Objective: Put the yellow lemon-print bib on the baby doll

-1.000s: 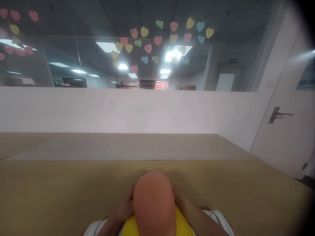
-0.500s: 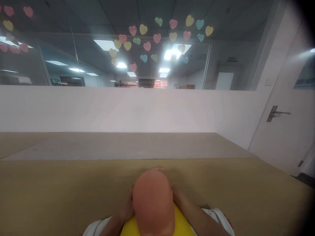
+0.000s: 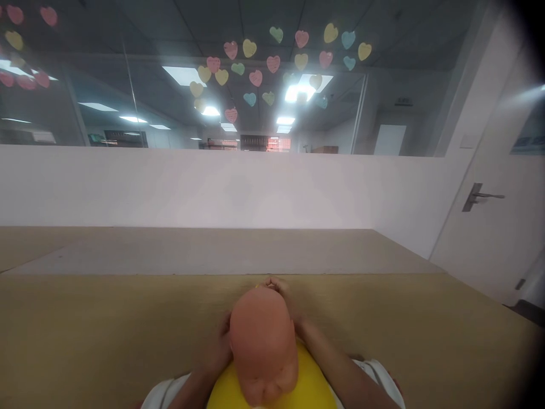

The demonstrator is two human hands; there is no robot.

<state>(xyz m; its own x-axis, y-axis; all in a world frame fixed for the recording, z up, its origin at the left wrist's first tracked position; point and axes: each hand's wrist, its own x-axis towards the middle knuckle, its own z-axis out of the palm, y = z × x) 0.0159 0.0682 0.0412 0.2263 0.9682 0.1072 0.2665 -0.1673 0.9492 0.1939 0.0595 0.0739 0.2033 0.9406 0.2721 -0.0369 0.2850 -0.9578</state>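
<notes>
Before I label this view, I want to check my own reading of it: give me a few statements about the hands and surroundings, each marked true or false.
1. The doll's head overlaps a yellow item in the picture. True.
2. The left hand is fully visible. False: the doll's head partly hides the left hand.
3. The right hand shows beyond the head's far edge. True.
4. The door handle is at the picture's left. False: the door handle is at the right.
5. Heart-shaped notes appear above the white wall. True.

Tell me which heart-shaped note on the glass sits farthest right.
The yellow heart beside two blue hearts, one above the other; every other heart in view sits farther left.
</notes>
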